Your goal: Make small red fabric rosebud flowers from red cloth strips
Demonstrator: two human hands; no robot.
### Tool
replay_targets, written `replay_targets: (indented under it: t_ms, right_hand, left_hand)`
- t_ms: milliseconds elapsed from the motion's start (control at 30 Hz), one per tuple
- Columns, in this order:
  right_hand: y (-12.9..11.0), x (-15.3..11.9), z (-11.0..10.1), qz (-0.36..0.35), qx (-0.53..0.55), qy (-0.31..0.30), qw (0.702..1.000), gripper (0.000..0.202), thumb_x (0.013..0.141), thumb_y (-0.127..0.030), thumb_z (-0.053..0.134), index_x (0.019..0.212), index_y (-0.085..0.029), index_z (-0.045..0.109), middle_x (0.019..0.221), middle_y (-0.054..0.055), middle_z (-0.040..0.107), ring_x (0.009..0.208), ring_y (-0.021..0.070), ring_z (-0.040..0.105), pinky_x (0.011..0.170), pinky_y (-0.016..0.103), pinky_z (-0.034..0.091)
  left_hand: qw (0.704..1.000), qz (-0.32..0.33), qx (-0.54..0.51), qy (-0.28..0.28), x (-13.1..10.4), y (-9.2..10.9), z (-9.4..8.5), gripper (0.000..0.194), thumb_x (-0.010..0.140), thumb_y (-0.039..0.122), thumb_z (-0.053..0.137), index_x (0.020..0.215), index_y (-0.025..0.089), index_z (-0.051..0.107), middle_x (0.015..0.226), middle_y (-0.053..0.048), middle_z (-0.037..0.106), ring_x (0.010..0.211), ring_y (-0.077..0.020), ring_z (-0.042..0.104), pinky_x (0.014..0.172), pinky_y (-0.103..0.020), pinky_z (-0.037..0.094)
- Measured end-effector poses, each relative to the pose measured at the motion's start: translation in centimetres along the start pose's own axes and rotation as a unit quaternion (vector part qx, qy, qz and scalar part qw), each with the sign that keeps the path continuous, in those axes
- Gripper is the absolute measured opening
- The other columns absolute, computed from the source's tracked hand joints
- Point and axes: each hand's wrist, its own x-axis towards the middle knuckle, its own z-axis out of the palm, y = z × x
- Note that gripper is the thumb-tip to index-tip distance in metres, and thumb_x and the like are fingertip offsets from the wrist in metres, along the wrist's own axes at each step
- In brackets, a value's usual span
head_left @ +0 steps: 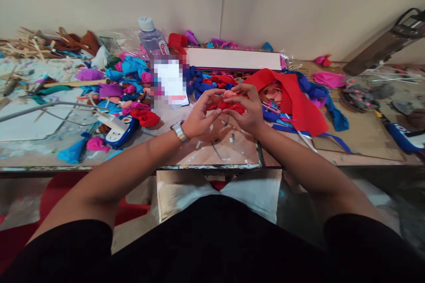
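Observation:
My left hand (203, 116) and my right hand (248, 109) meet above the table's front middle, fingers curled around a small peach crepe-paper rose (229, 93). The fingertips pinch it from both sides. Red crepe paper (236, 107) shows in the gap between my hands; whether I touch it I cannot tell. A wide red crepe-paper strip (300, 104) lies to the right of my right hand, draped over blue strips (335, 110). Beside it sits a peach paper piece (274, 93). A watch is on my left wrist.
Left of my hands lie a phone (171, 80), a pile of coloured paper flowers (133, 68) and a blue-and-white power strip (122, 131) with a plugged-in cable. A plastic bottle (152, 40) stands behind. Far right, a dark flask (381, 48) leans by the wall.

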Motion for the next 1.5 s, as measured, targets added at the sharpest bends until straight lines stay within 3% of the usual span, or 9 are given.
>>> replay_targets:
  t_ms: [200,333,500,833,1033,1500]
  right_hand:
    - [0.1,0.2,0.0,-0.002,0.015,-0.019,1.000,0.038,0.089,-0.066,0.080,0.106,-0.032,0.081,0.119,0.009,0.070,0.117,0.0303,0.069,0.101,0.053,0.062]
    - [0.0,0.3,-0.1,-0.004,0.009,-0.015,1.000,0.047,0.089,-0.069,0.079,0.117,-0.032,0.078,0.118,0.009,0.072,0.114,0.0302,0.070,0.102,0.054,0.061]
    - [0.0,0.5,-0.2,-0.017,0.012,-0.010,1.000,0.033,0.094,-0.061,0.077,0.104,-0.030,0.079,0.111,0.007,0.074,0.110,0.0276,0.071,0.100,0.050,0.058]
    - [0.0,0.5,-0.1,0.007,-0.001,-0.009,1.000,0.035,0.096,-0.063,0.074,0.091,-0.028,0.079,0.103,0.006,0.073,0.103,0.0264,0.069,0.098,0.050,0.055]
    - [0.1,0.5,-0.1,-0.006,-0.001,-0.011,1.000,0.033,0.095,-0.060,0.076,0.091,-0.028,0.079,0.103,0.006,0.074,0.103,0.0255,0.070,0.096,0.047,0.056]
    - [-0.1,0.5,0.1,-0.031,0.025,-0.007,0.999,0.020,0.100,-0.043,0.075,0.092,-0.025,0.074,0.104,0.006,0.073,0.102,0.0237,0.072,0.094,0.045,0.058]
  left_hand:
    - [1.000,0.002,-0.007,0.003,0.0,0.1,0.0,0.051,0.106,0.046,0.068,0.152,0.028,0.053,0.138,-0.013,0.071,0.123,-0.0233,0.074,0.102,-0.039,0.066]
    - [1.000,-0.016,-0.006,0.024,-0.1,-0.1,-0.1,0.050,0.106,0.046,0.068,0.149,0.026,0.053,0.131,-0.012,0.073,0.120,-0.0227,0.075,0.100,-0.038,0.065]
    - [0.998,-0.030,0.006,0.054,-0.2,-0.8,-0.4,0.040,0.105,0.047,0.069,0.137,0.024,0.060,0.131,-0.011,0.071,0.114,-0.0205,0.074,0.101,-0.037,0.062]
    - [0.998,-0.044,0.014,0.051,-0.2,-0.1,-0.2,0.038,0.104,0.052,0.069,0.126,0.022,0.066,0.121,-0.009,0.075,0.104,-0.0178,0.074,0.095,-0.034,0.061]
    - [0.997,-0.059,0.017,0.056,-0.1,0.0,-0.1,0.042,0.101,0.054,0.073,0.126,0.020,0.068,0.121,-0.010,0.076,0.100,-0.0167,0.075,0.088,-0.031,0.062]
    - [0.997,-0.073,0.003,0.037,0.0,0.2,-0.3,0.041,0.103,0.056,0.069,0.123,0.020,0.070,0.120,-0.009,0.077,0.100,-0.0178,0.073,0.091,-0.033,0.060]
